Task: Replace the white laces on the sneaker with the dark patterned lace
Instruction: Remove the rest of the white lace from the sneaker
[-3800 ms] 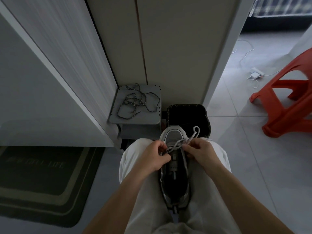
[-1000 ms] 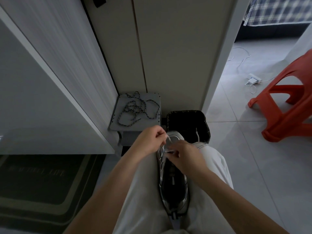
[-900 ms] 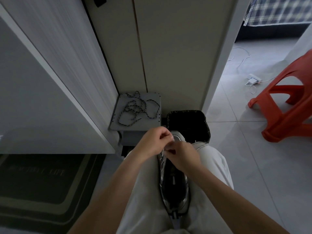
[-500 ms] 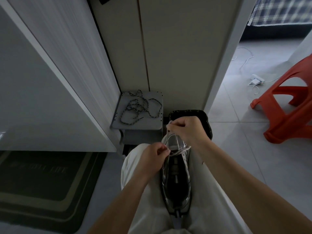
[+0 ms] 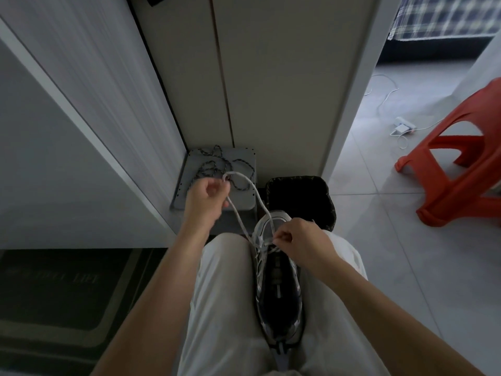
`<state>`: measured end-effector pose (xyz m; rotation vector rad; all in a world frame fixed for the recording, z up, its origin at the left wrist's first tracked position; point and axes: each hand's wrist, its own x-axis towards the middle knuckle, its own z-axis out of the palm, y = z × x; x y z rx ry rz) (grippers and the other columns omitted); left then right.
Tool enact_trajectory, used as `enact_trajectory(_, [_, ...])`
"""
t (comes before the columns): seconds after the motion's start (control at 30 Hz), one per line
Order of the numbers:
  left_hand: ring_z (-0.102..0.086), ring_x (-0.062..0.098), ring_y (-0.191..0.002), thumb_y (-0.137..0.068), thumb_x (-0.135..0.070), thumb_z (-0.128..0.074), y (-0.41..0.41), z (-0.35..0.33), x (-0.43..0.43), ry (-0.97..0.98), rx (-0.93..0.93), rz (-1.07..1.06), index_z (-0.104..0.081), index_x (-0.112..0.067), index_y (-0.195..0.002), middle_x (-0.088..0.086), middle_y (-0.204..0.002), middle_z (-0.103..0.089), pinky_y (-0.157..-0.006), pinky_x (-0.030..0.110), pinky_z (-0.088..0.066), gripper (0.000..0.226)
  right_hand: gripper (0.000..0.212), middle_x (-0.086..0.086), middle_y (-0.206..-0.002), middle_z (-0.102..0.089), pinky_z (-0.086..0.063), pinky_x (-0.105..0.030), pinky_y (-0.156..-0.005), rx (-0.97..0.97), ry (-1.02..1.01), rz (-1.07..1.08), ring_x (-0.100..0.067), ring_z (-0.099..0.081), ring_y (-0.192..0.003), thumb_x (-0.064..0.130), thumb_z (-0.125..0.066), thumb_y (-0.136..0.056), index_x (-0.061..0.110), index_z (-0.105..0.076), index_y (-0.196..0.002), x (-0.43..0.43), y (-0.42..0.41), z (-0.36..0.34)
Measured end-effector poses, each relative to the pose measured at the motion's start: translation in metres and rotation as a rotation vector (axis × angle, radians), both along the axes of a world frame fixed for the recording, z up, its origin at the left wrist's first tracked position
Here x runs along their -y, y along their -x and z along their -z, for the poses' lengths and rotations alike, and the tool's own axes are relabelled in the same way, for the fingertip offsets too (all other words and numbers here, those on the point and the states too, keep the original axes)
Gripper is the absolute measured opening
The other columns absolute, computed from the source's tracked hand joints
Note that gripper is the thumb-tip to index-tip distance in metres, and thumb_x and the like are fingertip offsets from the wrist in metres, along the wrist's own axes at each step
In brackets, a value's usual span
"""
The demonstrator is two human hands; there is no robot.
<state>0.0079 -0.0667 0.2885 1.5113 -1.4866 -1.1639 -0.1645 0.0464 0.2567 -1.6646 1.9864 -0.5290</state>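
A dark and silver sneaker lies between my thighs, toe pointing away from me. Its white lace runs in a long loop from the front eyelets up to my left hand, which is shut on the loop's top above the grey stool. My right hand pinches the same white lace at the eyelets near the toe. The dark patterned lace lies loosely tangled on the small grey stool ahead, partly hidden by my left hand.
A black bin stands right of the grey stool, against a white cabinet. An orange plastic stool and a white charger with cable are on the tiled floor at right. A dark doormat lies at left.
My left hand has risen up and left, drawing a long loop of white lace out of the sneaker. My right hand has dropped from above the toe to the front eyelets.
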Motion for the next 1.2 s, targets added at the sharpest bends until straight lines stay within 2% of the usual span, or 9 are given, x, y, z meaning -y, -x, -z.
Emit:
enact_trajectory(0.1, [-0.053, 0.014, -0.096, -0.084, -0.035, -0.067, -0.008, 0.037, -0.024, -0.066, 0.272, 0.033, -0.044, -0.016, -0.129, -0.003, -0.115, -0.047, -0.083, 0.033, -0.047, 0.054, 0.011, 0.004, -0.089, -0.067, -0.052, -0.032, -0.071, -0.014, -0.011, -0.036, -0.015, -0.063, -0.083, 0.025, -0.062, -0.084, 0.023, -0.071, -0.089, -0.004, 0.004, 0.003])
enact_trajectory(0.2, [-0.053, 0.007, -0.083, -0.082, -0.031, -0.070, -0.003, 0.061, -0.058, -0.004, 0.350, 0.170, -0.056, -0.021, -0.107, -0.007, -0.099, -0.055, -0.071, 0.012, -0.039, 0.031, 0.018, 0.003, -0.100, -0.065, -0.052, -0.035, -0.077, -0.034, -0.065, -0.118, -0.017, -0.063, -0.091, 0.025, -0.061, -0.083, 0.027, -0.070, -0.099, -0.009, 0.006, 0.006])
enact_trajectory(0.33, [-0.060, 0.013, -0.078, -0.087, -0.023, -0.064, 0.011, 0.073, -0.083, -0.070, 0.291, 0.383, -0.054, -0.026, -0.087, -0.011, -0.078, -0.059, -0.073, 0.020, -0.046, 0.010, 0.019, -0.001, -0.104, -0.055, -0.051, -0.039, -0.075, -0.148, -0.079, -0.156, -0.023, -0.059, -0.092, 0.026, -0.057, -0.081, 0.027, -0.064, -0.098, -0.007, 0.001, 0.007])
enact_trajectory(0.5, [-0.050, 0.005, -0.060, -0.091, -0.029, -0.058, 0.019, 0.077, -0.083, -0.044, 0.295, 0.320, -0.047, -0.026, -0.069, -0.008, -0.064, -0.053, -0.057, 0.018, -0.037, 0.025, 0.019, -0.006, -0.103, -0.053, -0.038, -0.031, -0.071, -0.363, -0.021, -0.273, -0.026, -0.055, -0.093, 0.030, -0.050, -0.086, 0.014, -0.057, -0.094, -0.007, -0.003, 0.008])
enact_trajectory(0.6, [-0.055, 0.013, -0.066, -0.090, -0.022, -0.058, 0.021, 0.078, -0.079, -0.052, 0.284, 0.297, -0.053, -0.018, -0.073, -0.005, -0.066, -0.056, -0.063, 0.025, -0.043, 0.018, 0.023, -0.003, -0.098, -0.056, -0.028, -0.029, -0.070, -0.426, 0.007, -0.298, -0.024, -0.055, -0.089, 0.041, -0.049, -0.083, 0.019, -0.056, -0.085, -0.014, -0.003, 0.001])
enact_trajectory(0.73, [-0.053, 0.003, -0.054, -0.091, -0.027, -0.054, 0.015, 0.072, -0.068, -0.012, 0.307, 0.149, -0.059, -0.011, -0.077, -0.008, -0.058, -0.054, -0.046, 0.010, -0.035, 0.022, 0.026, 0.004, -0.082, -0.047, -0.031, -0.030, -0.069, -0.399, -0.033, -0.272, -0.021, -0.056, -0.082, 0.047, -0.051, -0.083, 0.024, -0.049, -0.070, -0.022, 0.011, -0.008])
enact_trajectory(0.83, [-0.055, 0.016, -0.061, -0.093, -0.026, -0.053, 0.002, 0.055, -0.039, -0.041, 0.169, -0.031, -0.062, -0.009, -0.090, 0.002, -0.068, -0.059, -0.059, 0.029, -0.047, 0.019, 0.033, 0.007, -0.080, -0.040, -0.030, -0.028, -0.071, -0.394, -0.060, -0.276, -0.017, -0.054, -0.082, 0.051, -0.049, -0.088, 0.024, -0.055, -0.071, -0.028, 0.020, -0.010])
enact_trajectory(0.93, [-0.048, 0.008, -0.049, -0.092, -0.019, -0.053, -0.018, 0.027, -0.011, -0.014, 0.004, -0.159, -0.060, -0.016, -0.082, 0.001, -0.060, -0.055, -0.044, 0.021, -0.038, 0.013, 0.026, 0.007, -0.082, -0.044, -0.032, -0.026, -0.074, -0.326, -0.042, -0.272, -0.016, -0.055, -0.085, 0.047, -0.052, -0.089, 0.025, -0.056, -0.074, -0.030, 0.017, -0.010])
enact_trajectory(1.2, [-0.058, 0.008, -0.063, -0.093, -0.032, -0.053, -0.012, 0.036, -0.029, -0.083, 0.004, 0.020, -0.058, -0.022, -0.089, -0.003, -0.079, -0.062, -0.055, 0.023, -0.047, 0.012, 0.017, 0.002, -0.104, -0.061, -0.049, -0.035, -0.081, -0.162, -0.031, -0.177, -0.019, -0.058, -0.097, 0.030, -0.056, -0.089, 0.025, -0.067, -0.101, -0.009, -0.003, 0.001])
